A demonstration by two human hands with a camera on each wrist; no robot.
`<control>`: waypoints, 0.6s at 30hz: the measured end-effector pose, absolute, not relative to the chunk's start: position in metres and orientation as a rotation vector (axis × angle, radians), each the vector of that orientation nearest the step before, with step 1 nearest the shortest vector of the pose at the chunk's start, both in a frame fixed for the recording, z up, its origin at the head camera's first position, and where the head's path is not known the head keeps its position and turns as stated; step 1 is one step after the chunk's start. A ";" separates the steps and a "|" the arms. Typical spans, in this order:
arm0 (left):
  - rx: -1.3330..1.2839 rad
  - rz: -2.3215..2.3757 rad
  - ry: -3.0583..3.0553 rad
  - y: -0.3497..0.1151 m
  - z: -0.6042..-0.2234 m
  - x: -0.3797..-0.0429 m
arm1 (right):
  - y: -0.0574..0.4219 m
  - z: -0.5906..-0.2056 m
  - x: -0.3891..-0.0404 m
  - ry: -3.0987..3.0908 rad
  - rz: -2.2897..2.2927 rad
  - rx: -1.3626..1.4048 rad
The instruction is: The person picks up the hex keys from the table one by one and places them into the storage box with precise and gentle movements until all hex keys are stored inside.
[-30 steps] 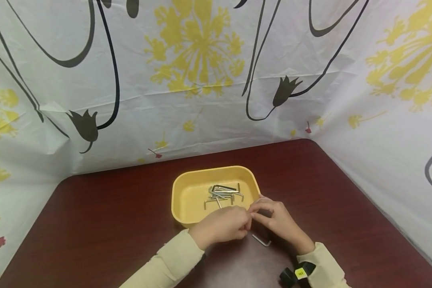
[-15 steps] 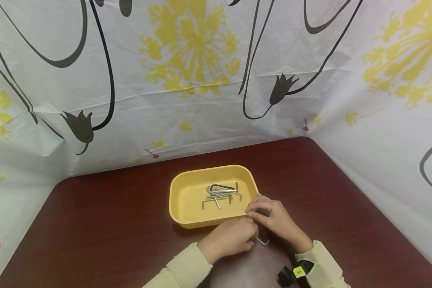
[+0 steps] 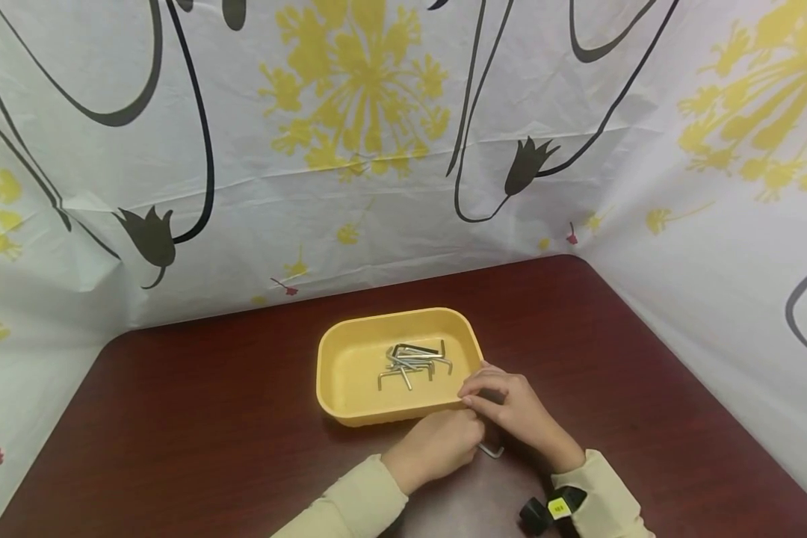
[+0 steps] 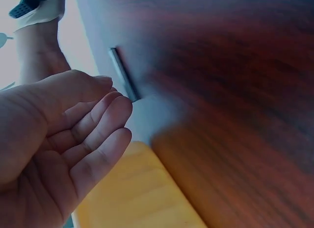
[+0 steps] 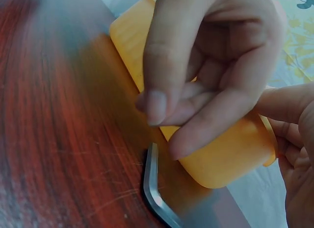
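A yellow plastic bin (image 3: 332, 373) stands on the table with a pile of hex keys (image 3: 413, 360) inside. My right hand (image 3: 514, 411) grips its near right corner; in the right wrist view the right hand (image 5: 297, 139) has thumb and fingers at the rim. One silver hex key (image 5: 152, 176) lies on the table in front of the bin. Just above it is my left hand (image 3: 437, 444), fingers loosely bent and holding nothing. In the left wrist view the left hand's (image 4: 64, 135) thumb is close to its index finger, and the hex key (image 4: 124, 75) lies beyond the fingertips.
The dark red wooden table (image 3: 208, 418) extends to both sides of the bin. A white cloth with printed flowers (image 3: 376, 202) hangs behind and along the sides. A black camera strap (image 3: 565, 508) is on the right wrist.
My left hand has moved from the bin's near edge down and right, now partly covering the loose hex key in the head view. The right hand stays at the bin's corner.
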State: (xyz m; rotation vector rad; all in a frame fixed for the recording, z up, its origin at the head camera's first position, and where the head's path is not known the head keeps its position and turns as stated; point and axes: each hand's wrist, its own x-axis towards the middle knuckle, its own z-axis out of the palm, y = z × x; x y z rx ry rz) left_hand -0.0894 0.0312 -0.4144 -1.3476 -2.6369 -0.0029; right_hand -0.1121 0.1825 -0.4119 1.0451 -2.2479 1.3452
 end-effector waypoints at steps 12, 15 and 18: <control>-1.325 0.018 -2.652 0.033 -0.422 -0.094 | 0.183 -0.412 -0.112 -2.261 1.336 1.038; -1.333 0.022 -2.659 0.033 -0.422 -0.095 | 0.182 -0.412 -0.112 -2.261 1.334 1.039; -1.342 0.019 -2.672 0.032 -0.423 -0.095 | 0.182 -0.411 -0.112 -2.258 1.335 1.039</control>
